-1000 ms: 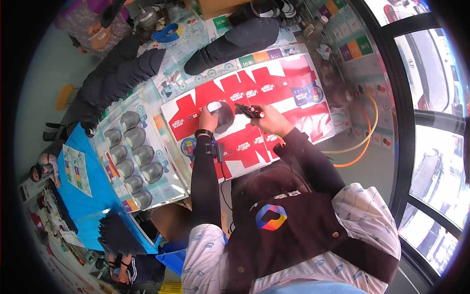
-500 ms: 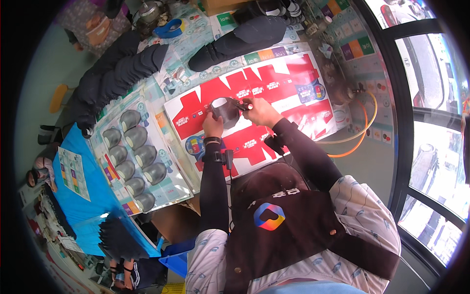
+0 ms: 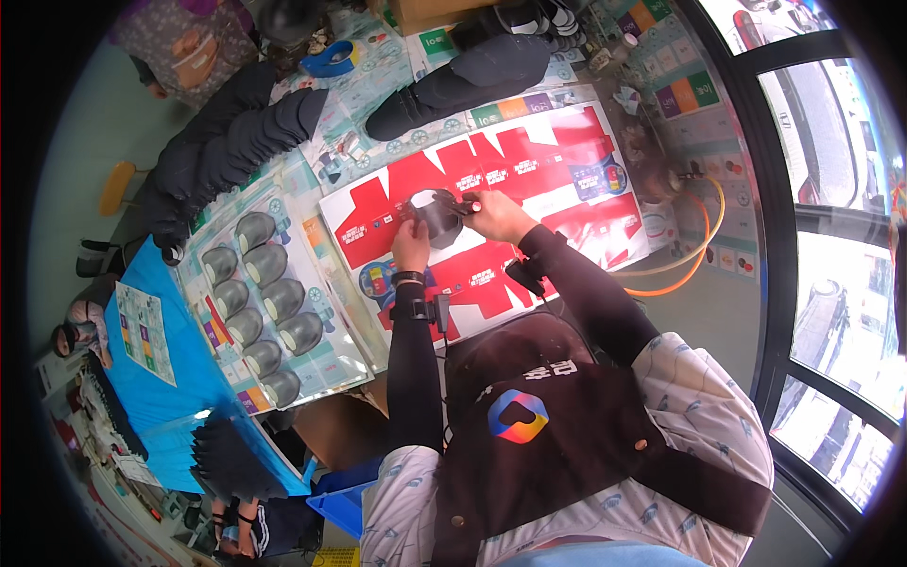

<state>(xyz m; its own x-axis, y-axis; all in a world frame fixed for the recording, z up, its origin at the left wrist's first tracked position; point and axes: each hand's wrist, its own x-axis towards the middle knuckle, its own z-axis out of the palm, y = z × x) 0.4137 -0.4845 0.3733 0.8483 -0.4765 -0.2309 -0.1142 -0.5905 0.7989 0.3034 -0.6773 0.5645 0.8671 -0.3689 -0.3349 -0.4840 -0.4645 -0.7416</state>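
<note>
Over the red-and-white printed sheet (image 3: 557,241), my left hand (image 3: 410,249) is closed on the near-left side of a dark, cup-shaped piece (image 3: 442,228) with a pale patch at its top. My right hand (image 3: 501,219) is closed round a small dark hand tool with a red end (image 3: 472,204), its tip at the piece's far right edge. Fingers hide part of the tool, so its kind cannot be made out. To the left, several similar grey-black cup-shaped pieces (image 3: 266,266) stand in two rows on a printed board (image 3: 331,364).
Rows of dark, flat, rounded pieces (image 3: 241,142) lie at the far left, with another dark stack (image 3: 463,85) beyond the sheet. A blue tape dispenser (image 3: 329,60) sits at the back. Orange and yellow hoses (image 3: 694,260) curve at the right. Another person (image 3: 184,57) stands far left.
Both hands stay at the dark piece with only slight finger movement. A dark round shape now covers the metal pot at the back left. The view has shifted slightly.
</note>
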